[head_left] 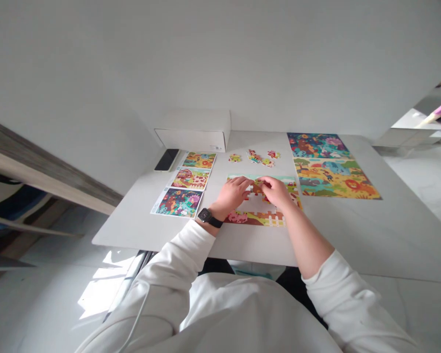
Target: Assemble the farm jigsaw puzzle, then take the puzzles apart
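Partly assembled jigsaw on the table, with loose pieces beyond it and a picture sheet to its left. Uneven fingertip pressure could part the joined sections, since gaps in the middle leave them poorly braced; the right forearm, crossing the near right corner, could drag that edge askew. The left hand, wearing a watch, arches palm-down with bent fingers; the right hand curls inward, fingertips near its partner's. Whether either pinches a piece is obscured at this scale.
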Demonstrator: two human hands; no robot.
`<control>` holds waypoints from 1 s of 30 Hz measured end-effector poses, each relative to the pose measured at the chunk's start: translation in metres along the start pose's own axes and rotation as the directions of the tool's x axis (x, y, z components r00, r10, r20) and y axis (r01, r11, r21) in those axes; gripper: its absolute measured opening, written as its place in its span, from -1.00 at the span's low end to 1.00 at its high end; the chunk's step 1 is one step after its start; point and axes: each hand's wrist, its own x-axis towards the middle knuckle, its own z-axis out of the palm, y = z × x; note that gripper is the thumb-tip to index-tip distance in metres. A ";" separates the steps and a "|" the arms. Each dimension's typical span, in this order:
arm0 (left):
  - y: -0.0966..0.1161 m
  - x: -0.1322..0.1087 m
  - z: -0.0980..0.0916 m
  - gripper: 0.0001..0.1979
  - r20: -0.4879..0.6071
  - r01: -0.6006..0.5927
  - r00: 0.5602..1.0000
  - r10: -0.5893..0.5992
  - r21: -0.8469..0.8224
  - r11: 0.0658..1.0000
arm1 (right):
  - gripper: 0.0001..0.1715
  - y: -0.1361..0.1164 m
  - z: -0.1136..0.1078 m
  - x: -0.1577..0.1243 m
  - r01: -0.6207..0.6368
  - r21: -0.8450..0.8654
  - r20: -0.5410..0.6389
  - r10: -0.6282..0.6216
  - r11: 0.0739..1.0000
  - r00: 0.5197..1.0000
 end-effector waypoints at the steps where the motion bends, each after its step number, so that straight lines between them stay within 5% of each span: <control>1: 0.001 0.000 0.000 -0.60 0.003 0.001 1.000 -0.001 0.007 1.000 | -0.67 0.000 0.000 0.000 -0.004 -0.007 0.001 0.004 1.000 1.000; 30: 0.009 0.002 0.005 -0.64 0.022 0.074 0.997 -0.077 0.107 0.991 | -0.64 -0.005 0.000 -0.001 -0.021 0.019 0.003 0.021 1.000 1.000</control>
